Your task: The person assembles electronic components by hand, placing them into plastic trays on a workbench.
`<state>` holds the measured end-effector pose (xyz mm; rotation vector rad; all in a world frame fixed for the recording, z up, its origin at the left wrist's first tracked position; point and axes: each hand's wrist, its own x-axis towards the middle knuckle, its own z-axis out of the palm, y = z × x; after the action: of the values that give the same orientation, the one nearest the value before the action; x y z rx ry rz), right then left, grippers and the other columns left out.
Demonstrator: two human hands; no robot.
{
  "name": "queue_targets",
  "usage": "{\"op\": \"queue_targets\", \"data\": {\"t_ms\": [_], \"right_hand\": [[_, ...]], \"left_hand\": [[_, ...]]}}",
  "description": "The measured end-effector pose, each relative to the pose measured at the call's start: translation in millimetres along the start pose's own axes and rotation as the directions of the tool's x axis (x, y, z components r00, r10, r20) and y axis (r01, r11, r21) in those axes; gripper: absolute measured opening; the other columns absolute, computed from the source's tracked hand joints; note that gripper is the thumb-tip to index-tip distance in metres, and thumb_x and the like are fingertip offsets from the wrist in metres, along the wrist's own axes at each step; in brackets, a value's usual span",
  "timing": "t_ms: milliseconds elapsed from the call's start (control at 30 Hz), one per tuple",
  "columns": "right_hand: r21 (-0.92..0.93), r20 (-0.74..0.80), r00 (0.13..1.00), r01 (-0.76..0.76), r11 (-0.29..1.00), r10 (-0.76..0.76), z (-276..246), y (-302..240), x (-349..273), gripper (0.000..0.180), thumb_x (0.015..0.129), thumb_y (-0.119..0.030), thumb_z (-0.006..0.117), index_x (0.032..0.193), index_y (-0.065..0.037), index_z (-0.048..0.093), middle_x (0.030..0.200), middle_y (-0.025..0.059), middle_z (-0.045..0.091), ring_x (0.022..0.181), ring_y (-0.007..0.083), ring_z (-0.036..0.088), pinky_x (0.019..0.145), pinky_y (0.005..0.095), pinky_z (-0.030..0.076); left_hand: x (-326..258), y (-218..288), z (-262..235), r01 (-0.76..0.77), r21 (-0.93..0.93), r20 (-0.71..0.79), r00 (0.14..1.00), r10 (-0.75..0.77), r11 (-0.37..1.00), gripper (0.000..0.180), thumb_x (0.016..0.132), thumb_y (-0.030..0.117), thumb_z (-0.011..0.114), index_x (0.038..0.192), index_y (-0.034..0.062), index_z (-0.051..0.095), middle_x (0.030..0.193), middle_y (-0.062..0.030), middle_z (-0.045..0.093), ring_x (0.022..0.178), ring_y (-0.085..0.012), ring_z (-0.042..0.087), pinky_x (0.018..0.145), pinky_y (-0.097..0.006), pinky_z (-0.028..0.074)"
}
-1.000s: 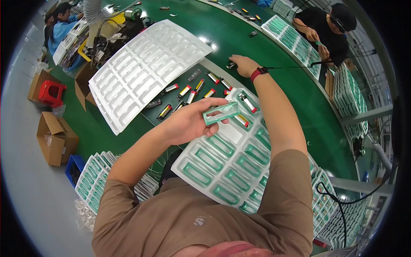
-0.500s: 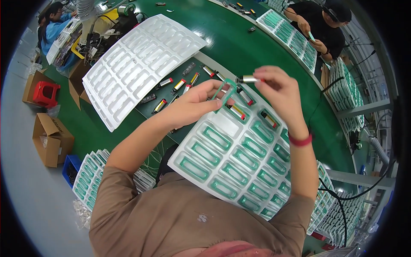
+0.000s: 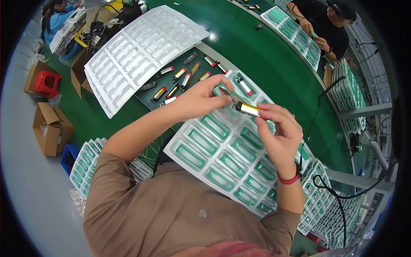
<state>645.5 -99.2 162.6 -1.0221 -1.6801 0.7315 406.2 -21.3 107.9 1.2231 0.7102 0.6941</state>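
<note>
- Head view: my left hand (image 3: pixel 201 99) and my right hand (image 3: pixel 279 135) meet above the white moulded plastic tray with green-lined pockets (image 3: pixel 222 158), which lies on the green desk (image 3: pixel 274 60) right in front of me.
- My right hand pinches a small cylindrical part with a silver body and a yellow band (image 3: pixel 247 109) between thumb and fingertips; the part lies almost level, its left end pointing at my left hand.
- My left hand is closed in a pinch on a thin green strip (image 3: pixel 225 91), its fingertips touching the left end of the silver part, so the part spans the short gap between both hands.
- The part is held in the air over the upper half of the green-lined tray, not resting in any pocket.
- One pocket near the far corner of that tray holds a similar small cylinder with a red end (image 3: pixel 244 85).
- Beyond my left hand, a row of loose small cylinders with red and yellow ends (image 3: pixel 180 81) lies on a dark mat on the desk.
- Farther left lies a large empty white blister tray (image 3: pixel 137 51).
- A red band (image 3: pixel 289 179) sits on my right wrist.
- Across the desk, another person in a black top (image 3: pixel 325 25) handles green-lined trays.
</note>
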Motion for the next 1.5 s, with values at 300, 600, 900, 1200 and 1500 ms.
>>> {"op": "queue_targets", "data": {"t_ms": [300,600,900,1200,1500], "right_hand": [[-0.428,0.097,0.969,0.248,0.869,-0.229,16.6,6.8,6.2,0.022,0.078,0.007,0.076,0.099,0.001,0.074,0.108,0.0151,0.073,0.09,0.0283,0.072,0.078,0.0351,0.059],[-0.442,0.177,0.953,0.301,0.845,-0.247,18.0,20.2,13.0,0.025,0.076,0.01,0.074,0.1,0.002,0.073,0.109,0.0149,0.073,0.092,0.0307,0.07,0.077,0.0366,0.057],[-0.418,0.143,0.946,0.325,0.848,-0.292,19.0,28.0,7.7,0.025,0.076,0.011,0.074,0.1,0.003,0.074,0.11,0.0159,0.074,0.092,0.0306,0.072,0.078,0.036,0.058],[-0.507,0.172,0.924,0.38,0.773,-0.342,24.0,29.4,9.5,0.024,0.076,0.01,0.075,0.099,0.002,0.075,0.111,0.0166,0.073,0.091,0.0302,0.071,0.08,0.0351,0.057],[0.078,0.076,0.931,-0.361,0.929,0.356,14.0,44.5,-5.0,0.039,0.085,-0.002,0.078,0.122,0.003,0.066,0.104,0.0106,0.067,0.091,0.0159,0.066,0.084,0.0283,0.056]], "left_hand": [[-9.7,-3.6,-0.4,0.115,-0.59,0.104,0.992,-0.066,0.8,0.034,0.1,0.008,0.043,0.132,-0.0008,0.052,0.117,-0.0108,0.056,0.091,-0.0192,0.059,0.087,-0.036,0.053],[-6.6,-6.9,2.0,0.123,-0.61,0.168,0.986,-0.024,0.783,0.043,0.1,0.01,0.039,0.139,-0.0063,0.048,0.122,-0.0141,0.053,0.1,-0.0216,0.057,0.098,-0.04,0.05],[-3.4,-11.7,4.3,0.112,-0.581,0.179,0.984,-0.008,0.806,0.049,0.099,0.011,0.034,0.143,-0.0061,0.047,0.128,-0.0159,0.059,0.103,-0.0217,0.059,0.1,-0.041,0.048],[-0.8,-6.6,13.4,0.11,-0.548,0.124,0.991,-0.049,0.829,0.043,0.1,0.005,0.042,0.142,-0.0058,0.048,0.122,-0.0118,0.062,0.099,-0.0182,0.06,0.098,-0.037,0.05],[-10.7,-1.1,11.1,-0.099,0.179,0.114,0.99,0.079,0.979,0.037,0.104,0.006,0.05,0.14,0.0018,0.051,0.115,-0.0111,0.062,0.1,-0.0183,0.065,0.09,-0.035,0.052]]}}
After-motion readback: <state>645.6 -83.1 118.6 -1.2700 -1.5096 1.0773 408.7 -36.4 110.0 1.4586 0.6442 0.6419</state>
